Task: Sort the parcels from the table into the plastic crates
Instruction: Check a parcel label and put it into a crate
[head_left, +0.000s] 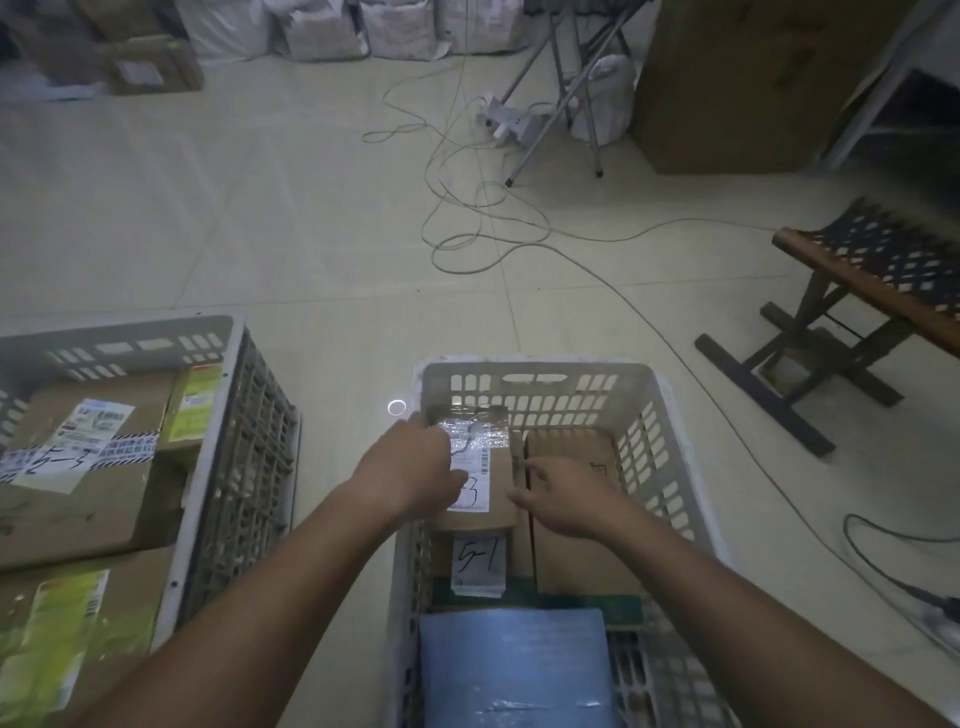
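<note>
Two hands are over the white crate (675, 410) in front of us. Our left hand (410, 475) grasps the small brown parcel (493, 467) at its left edge, with the fingers curled onto the white label, so this hand is closed around the parcel. Our right hand (566, 499) is just beside the parcel's right edge; the fingers are loosely bent and one points forward, and we cannot tell if it really touches the parcel or the box next to it.

The held parcel sits inside the crate, toward its far wall, and clear tape shines on its top. Directly under our grip, nearer to us, lies a parcel marked "51" (478, 561). To the right of the grip stands a larger brown box (582, 551) in the same crate. Closest to us in the crate lies a blue padded envelope (514, 670).

Well to the left of our left hand stands a second crate (228, 415), holding cardboard boxes with labels (88, 467). Far to the right of our right hand is a wooden folding stool (857, 306), and cables (483, 218) lie on the tiled floor beyond the crates.
</note>
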